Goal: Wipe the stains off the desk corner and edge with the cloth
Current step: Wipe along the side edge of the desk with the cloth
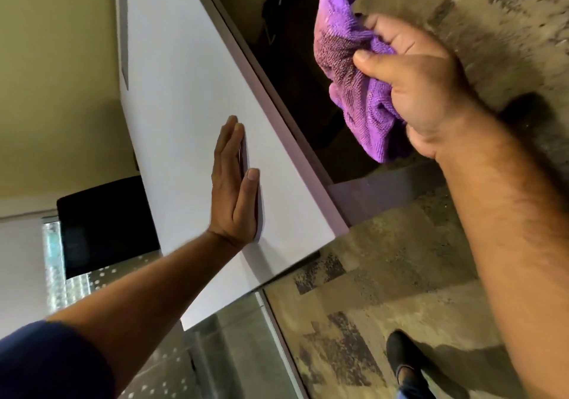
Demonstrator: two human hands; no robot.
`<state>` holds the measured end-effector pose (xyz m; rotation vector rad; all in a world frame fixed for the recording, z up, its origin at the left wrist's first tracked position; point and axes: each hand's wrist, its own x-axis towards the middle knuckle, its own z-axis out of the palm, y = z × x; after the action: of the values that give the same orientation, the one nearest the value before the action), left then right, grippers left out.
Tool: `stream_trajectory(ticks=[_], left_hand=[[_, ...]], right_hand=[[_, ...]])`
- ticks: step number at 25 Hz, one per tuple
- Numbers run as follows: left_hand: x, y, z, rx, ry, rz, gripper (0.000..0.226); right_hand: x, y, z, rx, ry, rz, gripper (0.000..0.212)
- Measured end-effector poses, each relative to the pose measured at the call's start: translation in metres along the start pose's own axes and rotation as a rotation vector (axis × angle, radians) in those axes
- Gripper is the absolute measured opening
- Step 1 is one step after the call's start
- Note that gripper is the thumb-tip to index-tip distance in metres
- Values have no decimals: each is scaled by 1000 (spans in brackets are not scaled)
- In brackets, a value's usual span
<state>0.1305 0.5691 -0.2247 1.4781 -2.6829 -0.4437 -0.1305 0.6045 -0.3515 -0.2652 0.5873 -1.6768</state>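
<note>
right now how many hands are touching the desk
1. The left hand lies flat on the white desk near its corner. The right hand is off the desk, out past its edge, gripping the purple cloth.

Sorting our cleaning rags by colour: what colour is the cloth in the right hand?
Purple cloth, darker where it looks damp; head view.

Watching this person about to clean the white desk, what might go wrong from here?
The bunched purple cloth is gripped in the right hand off the white desk, so no wiping happens yet. The cloth shows dark soiled patches, which might smear the top. The left hand lies flat near the desk corner and may get in the wipe's way.
</note>
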Motion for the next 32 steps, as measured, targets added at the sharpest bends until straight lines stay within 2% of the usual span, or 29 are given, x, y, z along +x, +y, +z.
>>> stream_trajectory(ticks=[4, 7, 14, 16, 17, 19, 21, 22, 28, 32], left_hand=[[0, -2, 0, -25, 0, 18, 65], [1, -5, 0, -15, -6, 19, 66], [-2, -5, 1, -15, 16, 61, 64], [-2, -4, 1, 19, 23, 58, 64], [-1, -2, -1, 39, 29, 56, 64], [-2, 0, -5, 69, 47, 54, 64], [-4, 1, -9, 81, 58, 60, 64], [-5, 4, -8, 89, 57, 59, 64], [-6, 3, -17, 75, 42, 3, 68], [-5, 4, -19, 46, 9, 4, 67]], right_hand=[[4, 16, 48, -300, -144, 8, 50], [-14, 22, 63, -622, -243, -131, 45], [-133, 0, 41, -852, -181, -224, 51], [-147, -9, 32, -854, -178, -197, 52], [-150, -15, 28, -801, -161, -123, 52], [-155, -28, 24, -549, -87, 85, 47], [-156, -37, 32, -292, -3, 177, 41], [-154, -41, 36, -239, 35, 183, 40], [-127, -54, 88, -442, 118, 303, 42], [-111, -80, 120, -558, 112, 321, 41]])
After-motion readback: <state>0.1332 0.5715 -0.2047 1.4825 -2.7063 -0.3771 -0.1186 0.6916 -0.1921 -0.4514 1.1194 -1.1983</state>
